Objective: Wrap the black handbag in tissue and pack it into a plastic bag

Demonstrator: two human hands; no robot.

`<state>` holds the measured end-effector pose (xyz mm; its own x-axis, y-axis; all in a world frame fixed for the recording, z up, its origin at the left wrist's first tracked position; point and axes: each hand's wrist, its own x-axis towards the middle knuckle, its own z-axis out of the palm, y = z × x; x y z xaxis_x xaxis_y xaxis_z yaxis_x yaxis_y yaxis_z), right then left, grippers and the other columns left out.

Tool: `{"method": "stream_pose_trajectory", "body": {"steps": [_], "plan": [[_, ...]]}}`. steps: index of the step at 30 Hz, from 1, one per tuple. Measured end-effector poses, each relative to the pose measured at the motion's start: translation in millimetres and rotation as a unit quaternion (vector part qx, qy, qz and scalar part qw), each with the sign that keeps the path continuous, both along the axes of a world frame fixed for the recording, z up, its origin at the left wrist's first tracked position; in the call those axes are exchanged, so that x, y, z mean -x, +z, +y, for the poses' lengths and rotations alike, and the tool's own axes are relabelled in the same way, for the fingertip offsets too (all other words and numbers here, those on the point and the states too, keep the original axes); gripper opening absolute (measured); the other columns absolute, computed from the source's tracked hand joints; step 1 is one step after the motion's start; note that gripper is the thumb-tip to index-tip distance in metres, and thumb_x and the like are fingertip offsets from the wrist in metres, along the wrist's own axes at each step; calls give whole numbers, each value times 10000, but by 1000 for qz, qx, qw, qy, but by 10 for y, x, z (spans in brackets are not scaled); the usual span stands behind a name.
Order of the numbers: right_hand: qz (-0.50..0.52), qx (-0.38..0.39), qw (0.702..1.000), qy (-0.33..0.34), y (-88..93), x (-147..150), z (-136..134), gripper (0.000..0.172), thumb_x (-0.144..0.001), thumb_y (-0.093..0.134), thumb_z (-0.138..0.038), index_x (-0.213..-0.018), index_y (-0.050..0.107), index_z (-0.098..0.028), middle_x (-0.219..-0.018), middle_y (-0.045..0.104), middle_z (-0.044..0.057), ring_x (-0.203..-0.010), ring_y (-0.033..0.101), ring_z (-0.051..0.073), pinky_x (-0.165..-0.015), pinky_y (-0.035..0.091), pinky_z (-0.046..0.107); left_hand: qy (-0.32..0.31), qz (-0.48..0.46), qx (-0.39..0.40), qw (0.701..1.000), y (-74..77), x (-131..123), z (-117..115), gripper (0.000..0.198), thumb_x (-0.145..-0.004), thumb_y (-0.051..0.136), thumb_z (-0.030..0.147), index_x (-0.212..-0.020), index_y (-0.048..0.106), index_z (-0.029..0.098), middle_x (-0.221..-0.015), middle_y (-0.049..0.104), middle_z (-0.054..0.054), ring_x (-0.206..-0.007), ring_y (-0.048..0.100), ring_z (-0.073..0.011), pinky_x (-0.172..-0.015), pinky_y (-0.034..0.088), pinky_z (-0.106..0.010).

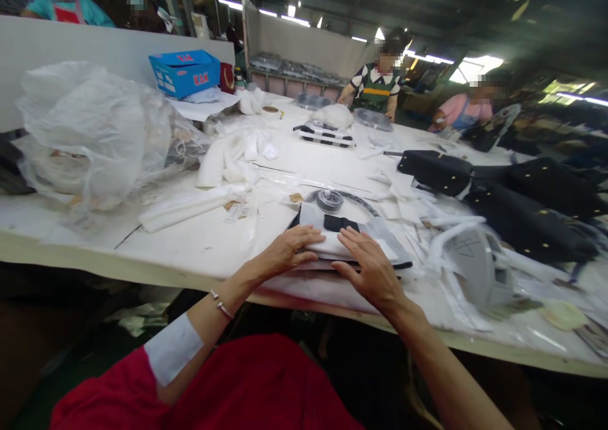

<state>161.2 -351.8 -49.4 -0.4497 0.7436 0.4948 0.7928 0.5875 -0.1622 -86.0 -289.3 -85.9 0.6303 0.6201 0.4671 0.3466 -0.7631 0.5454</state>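
Note:
A flat bag [388,245] in white and grey with dark edging lies near the front edge of the white table [180,246]. My left hand [291,247] rests on its left side, fingers stretched over a white sheet or wrapping [327,246]. On the right side lies my right hand [368,266], fingers spread and flat. Between the fingertips is a black tab [334,222]. Behind it sit a coiled grey strap [329,200] and a curved dark handle [363,202]. The bag's underside is hidden.
Left are a large clear plastic bag [95,132], white rolled material [190,207] and a blue box [185,74]. Right are black bags [513,205] and a grey-white piece [470,262]. A striped bag [323,133] lies farther back, near a co-worker [375,88].

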Motion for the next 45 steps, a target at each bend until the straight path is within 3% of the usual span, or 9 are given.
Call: {"method": "stream_pose_trajectory", "body": {"steps": [7, 12, 16, 21, 24, 28, 37, 41, 45], "plan": [[18, 21, 999, -30, -359, 150, 31, 435, -916, 559, -245, -1349, 556, -195, -1337, 609, 120, -1255, 557, 266, -1090, 413, 501, -1, -39, 3, 999, 50, 40, -60, 577, -826, 707, 226, -1367, 507, 226, -1409, 534, -131, -1362, 445, -248, -1129, 392, -474], [48, -2, 997, -60, -356, 198, 12, 404, -906, 577, -266, -1302, 593, -189, -1287, 643, 123, -1215, 589, 275, -1067, 429, 501, 70, -51, -29, 996, 20, 64, -286, 1017, -730, 798, 238, -1532, 174, 248, -1542, 338, -174, -1439, 311, -300, -1155, 337, -534], [57, 9, 996, -71, -317, 251, -3, 373, -925, 557, -309, -1275, 615, -195, -1282, 645, 128, -1211, 591, 281, -1060, 431, 504, 103, -31, -42, 993, -97, 57, -411, 1113, -695, 829, 263, -1543, 109, 233, -1573, 245, -215, -1459, 244, -339, -1151, 324, -567], [84, 34, 992, -87, -263, 272, -3, 365, -950, 515, -394, -1216, 660, -192, -1258, 660, 129, -1199, 597, 292, -1042, 444, 504, 141, -89, 5, 986, -59, 5, -361, 703, -827, 714, 300, -1436, 375, 212, -1459, 460, -158, -1378, 417, -272, -1137, 371, -502], [123, 59, 986, -99, -218, 278, 7, 387, -944, 511, -446, -1192, 681, -203, -1237, 672, 124, -1189, 603, 297, -1035, 450, 507, 159, -147, 12, 976, 23, -35, -309, 344, -871, 652, 258, -1202, 574, 204, -1306, 593, -115, -1262, 537, -233, -1091, 429, -460], [179, 112, 971, -113, -154, 286, 25, 439, -930, 514, -498, -1169, 696, -177, -1218, 680, 137, -1152, 623, 291, -1030, 462, 481, 144, -178, 19, 973, 95, -50, -292, 46, -890, 618, 233, -912, 637, 199, -1139, 671, -80, -1159, 604, -212, -1024, 484, -416], [176, 74, 970, -151, -195, 388, 59, 373, -923, 550, -467, -1088, 720, -179, -1113, 724, 118, -1030, 669, 278, -948, 503, 444, 101, -164, 15, 981, 265, 66, -35, 80, -897, 592, 191, -890, 672, 191, -1127, 696, -69, -1038, 657, -180, -929, 525, -330], [124, -21, 978, -168, -229, 425, 93, 350, -981, 476, -407, -978, 739, -175, -964, 752, 103, -878, 692, 258, -825, 509, 392, 77, -171, -33, 982, 160, 98, 134, 88, -899, 571, 147, -896, 653, 179, -1032, 711, -65, -952, 676, -155, -864, 539, -287], [171, -83, 965, -182, -305, 474, 95, 303, -993, 490, -368, -989, 719, -171, -938, 754, 82, -851, 694, 227, -834, 496, 368, 125, -206, -52, 969, -9, 43, 105, 104, -913, 537, 127, -901, 624, 182, -1033, 698, -66, -985, 662, -154, -883, 536, -303]]}}
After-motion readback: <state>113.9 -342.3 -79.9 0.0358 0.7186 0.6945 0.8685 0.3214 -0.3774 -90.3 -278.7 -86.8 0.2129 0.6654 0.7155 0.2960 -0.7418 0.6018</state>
